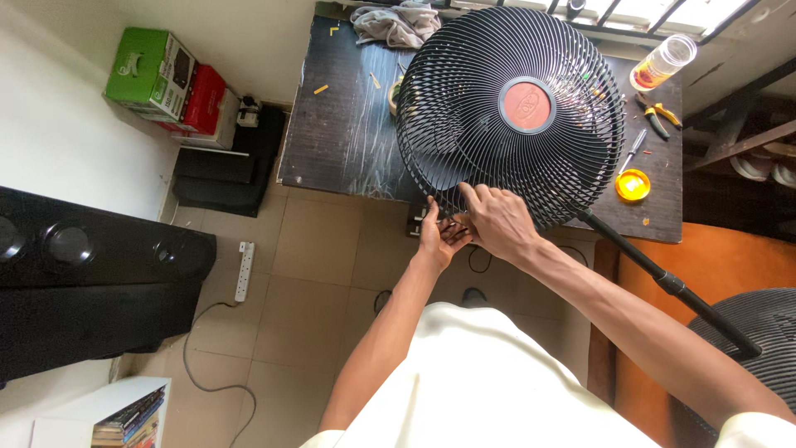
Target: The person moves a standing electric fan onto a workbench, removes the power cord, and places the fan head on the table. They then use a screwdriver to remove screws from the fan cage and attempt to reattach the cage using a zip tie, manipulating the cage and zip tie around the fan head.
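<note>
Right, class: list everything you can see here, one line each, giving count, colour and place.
fan guard: one, black with red centre cap, lying over the table
table: one, dark, top centre
fan pole: one, black, running lower right
cloth: one, grey, table's far edge
jar: one, clear, table's far right
lid: one, yellow, table's right
pliers: one, yellow-handled, table's right
boxes: green and red, left by wall
speaker: black, left
power strip: one, white, floor
left hand: at guard's near rim
right hand: at guard's near rim

Green box (152, 73), red box (201, 99), black speaker (91, 257), power strip (244, 270), pliers (657, 113), yellow lid (633, 185), grey cloth (396, 23)
</note>
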